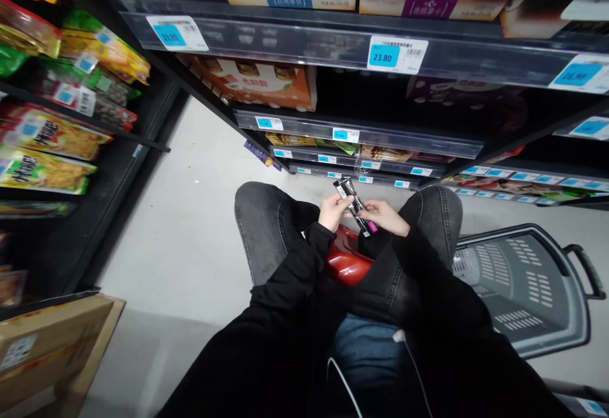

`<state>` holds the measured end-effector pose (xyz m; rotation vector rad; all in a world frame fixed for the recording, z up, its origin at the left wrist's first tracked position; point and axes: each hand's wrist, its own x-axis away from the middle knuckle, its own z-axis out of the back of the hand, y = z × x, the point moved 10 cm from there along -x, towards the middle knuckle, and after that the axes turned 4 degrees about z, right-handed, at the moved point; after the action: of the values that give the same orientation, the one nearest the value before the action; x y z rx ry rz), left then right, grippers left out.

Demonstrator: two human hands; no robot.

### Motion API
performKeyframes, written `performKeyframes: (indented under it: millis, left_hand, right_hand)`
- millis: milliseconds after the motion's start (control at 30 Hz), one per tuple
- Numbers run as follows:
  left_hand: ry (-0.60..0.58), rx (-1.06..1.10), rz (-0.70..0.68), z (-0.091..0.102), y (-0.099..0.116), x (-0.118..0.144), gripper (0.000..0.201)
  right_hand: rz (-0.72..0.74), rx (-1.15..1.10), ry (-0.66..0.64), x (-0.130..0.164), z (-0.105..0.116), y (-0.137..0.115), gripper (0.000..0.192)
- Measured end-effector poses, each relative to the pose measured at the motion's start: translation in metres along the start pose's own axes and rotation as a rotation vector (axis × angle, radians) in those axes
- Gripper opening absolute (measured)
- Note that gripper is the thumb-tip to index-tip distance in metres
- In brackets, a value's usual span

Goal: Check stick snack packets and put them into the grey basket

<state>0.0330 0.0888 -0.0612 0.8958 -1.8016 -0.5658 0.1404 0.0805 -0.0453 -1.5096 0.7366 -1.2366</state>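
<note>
Probably light and stiff, slick-wrapped: the slim packet point(354, 205) sits over my knees above the red stool point(346, 259), my left hand point(334, 210) pinching its upper end, right hand point(384, 216) fingers clenched on the lower end.

The pale floor point(190, 228) carries a grey plastic basket point(523, 291) at the right and a cardboard box point(52, 342) at the lower left, while the dark shelves point(361, 132) ahead hold boxed goods point(257, 85) behind price tags point(397, 54).
</note>
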Motion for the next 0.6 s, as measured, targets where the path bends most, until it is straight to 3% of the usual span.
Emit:
performKeyframes:
  millis: [100,267,433,600]
  left_hand:
    - [0.103,0.096,-0.066,0.014,0.008,0.000,0.045]
    - [0.237,0.206,-0.168,0.035,0.018,0.000,0.040]
    - [0.210,0.263,-0.165,0.043,0.028,-0.005,0.037]
    - [0.210,0.099,-0.132,0.059,0.043,-0.006,0.029]
  right_hand:
    - [-0.029,0.021,-0.086,0.001,-0.014,0.005,0.032]
    - [0.012,-0.053,-0.093,-0.001,-0.016,-0.001,0.029]
    - [-0.020,-0.104,-0.085,0.000,-0.015,0.002,0.029]
    - [-0.034,-0.204,0.052,0.000,0.005,0.002,0.033]
